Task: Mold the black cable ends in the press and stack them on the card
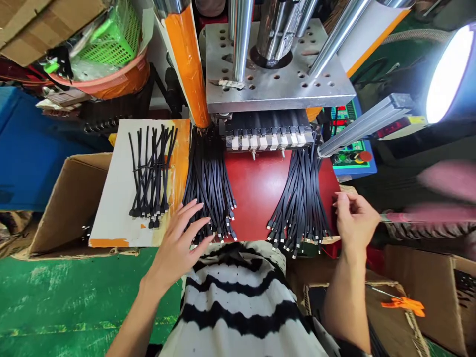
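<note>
My left hand point(183, 239) is open, fingers spread over the lower left side of a bundle of short black cables point(208, 183) with small metal plugs. Whether the fingertips touch the cables I cannot tell. My right hand point(355, 215) is closed in a pinch at the right edge of the red work surface point(253, 198); anything between its fingers is hidden. Just left of that hand fans out a second bundle of black cables point(301, 198). Above the red surface, a black fixture point(266, 131) holds a row of plugs with white blocks under the press plate point(282, 94).
On a white board point(115, 198) at left lies a smaller group of black cables point(150, 173). Cardboard boxes point(70, 193) stand on both sides. A control panel point(351, 144), a bright lamp point(449, 74) and a blurred pink shape point(451, 181) are at right.
</note>
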Action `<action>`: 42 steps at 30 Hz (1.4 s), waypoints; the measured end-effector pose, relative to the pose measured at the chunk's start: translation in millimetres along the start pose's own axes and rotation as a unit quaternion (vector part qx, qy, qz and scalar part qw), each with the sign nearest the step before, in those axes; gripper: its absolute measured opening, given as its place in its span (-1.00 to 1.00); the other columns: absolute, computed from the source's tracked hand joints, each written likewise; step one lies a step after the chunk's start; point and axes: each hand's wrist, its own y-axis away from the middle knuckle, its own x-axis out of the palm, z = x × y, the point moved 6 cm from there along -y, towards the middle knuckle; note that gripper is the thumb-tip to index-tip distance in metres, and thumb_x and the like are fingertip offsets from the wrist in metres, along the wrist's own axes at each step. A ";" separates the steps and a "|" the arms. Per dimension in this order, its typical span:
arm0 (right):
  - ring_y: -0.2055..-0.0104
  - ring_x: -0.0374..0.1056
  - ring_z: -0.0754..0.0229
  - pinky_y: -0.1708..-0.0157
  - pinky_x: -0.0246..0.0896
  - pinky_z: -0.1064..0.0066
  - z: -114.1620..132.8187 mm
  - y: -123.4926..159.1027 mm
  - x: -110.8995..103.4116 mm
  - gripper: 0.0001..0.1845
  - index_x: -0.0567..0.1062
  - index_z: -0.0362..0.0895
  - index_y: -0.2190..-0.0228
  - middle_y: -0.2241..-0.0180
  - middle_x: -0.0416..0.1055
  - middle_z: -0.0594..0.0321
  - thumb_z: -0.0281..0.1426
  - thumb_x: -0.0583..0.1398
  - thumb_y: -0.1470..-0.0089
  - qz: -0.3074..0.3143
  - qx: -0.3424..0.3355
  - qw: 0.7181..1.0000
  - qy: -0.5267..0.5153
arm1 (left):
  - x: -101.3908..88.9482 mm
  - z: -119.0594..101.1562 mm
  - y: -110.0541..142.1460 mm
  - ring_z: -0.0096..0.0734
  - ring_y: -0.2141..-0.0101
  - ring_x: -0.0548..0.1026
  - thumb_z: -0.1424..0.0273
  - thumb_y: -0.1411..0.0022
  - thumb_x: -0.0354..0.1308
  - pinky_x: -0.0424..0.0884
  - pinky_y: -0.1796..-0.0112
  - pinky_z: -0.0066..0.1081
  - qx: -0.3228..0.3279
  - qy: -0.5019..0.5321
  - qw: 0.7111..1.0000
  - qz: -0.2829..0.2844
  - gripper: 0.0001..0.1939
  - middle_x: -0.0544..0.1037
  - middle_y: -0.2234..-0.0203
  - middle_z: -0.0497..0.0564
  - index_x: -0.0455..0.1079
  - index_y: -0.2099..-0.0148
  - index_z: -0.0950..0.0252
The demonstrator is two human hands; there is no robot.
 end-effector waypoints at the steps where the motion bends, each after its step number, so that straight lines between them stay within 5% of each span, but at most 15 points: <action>1: 0.46 0.37 0.18 0.37 0.28 0.30 -0.4 0.0 -0.1 -0.57 0.65 -0.16 0.26 0.44 0.54 0.17 -0.04 0.24 -0.21 0.001 -0.003 1.000 -0.001 | -4.8 1.8 1.7 0.02 -0.35 0.42 0.42 -0.49 0.25 0.39 -0.35 0.19 -0.003 0.002 1.000 -0.013 -0.71 0.50 -0.25 0.25 0.42 -0.20 0.22; 5: 0.45 0.38 0.16 0.37 0.27 0.30 -3.0 -0.3 0.6 -0.57 0.63 -0.15 0.27 0.44 0.53 0.16 -0.03 0.23 -0.23 0.006 -0.009 1.000 -0.011 | -14.2 15.3 9.6 -0.06 -0.29 0.50 0.46 -0.47 0.24 0.47 -0.30 0.06 -0.027 0.019 0.997 -0.067 -0.75 0.55 -0.21 0.18 0.47 -0.15 0.18; 11: 0.43 0.42 0.14 0.34 0.32 0.30 -9.9 -2.3 4.5 -0.62 0.61 -0.10 0.26 0.43 0.54 0.20 -0.05 0.22 -0.24 0.027 -0.028 0.999 -0.038 | -1.5 41.4 21.4 -0.13 -0.13 0.64 0.45 -0.48 0.19 0.58 -0.18 -0.08 -0.068 0.011 0.980 -0.186 -0.79 0.66 -0.10 0.18 0.54 -0.10 0.23; 18: 0.39 0.48 0.10 0.30 0.39 0.26 -12.1 -4.4 5.7 -0.64 0.60 -0.09 0.27 0.41 0.58 0.18 -0.08 0.19 -0.24 0.018 -0.033 0.999 -0.023 | 2.0 44.5 29.1 -0.16 -0.04 0.70 0.40 -0.47 0.19 0.59 -0.14 -0.14 -0.115 0.046 0.952 -0.282 -0.77 0.72 0.00 0.21 0.59 -0.08 0.31; 42: 0.43 0.46 0.17 0.39 0.31 0.34 -2.6 0.2 0.4 -0.70 0.64 -0.09 0.27 0.45 0.55 0.24 -0.14 0.23 -0.27 0.023 -0.038 0.998 -0.037 | 4.9 43.4 28.5 -0.17 0.08 0.73 0.36 -0.49 0.15 0.61 -0.02 -0.17 -0.169 -0.013 0.939 -0.299 -0.78 0.75 0.14 0.14 0.62 0.05 0.28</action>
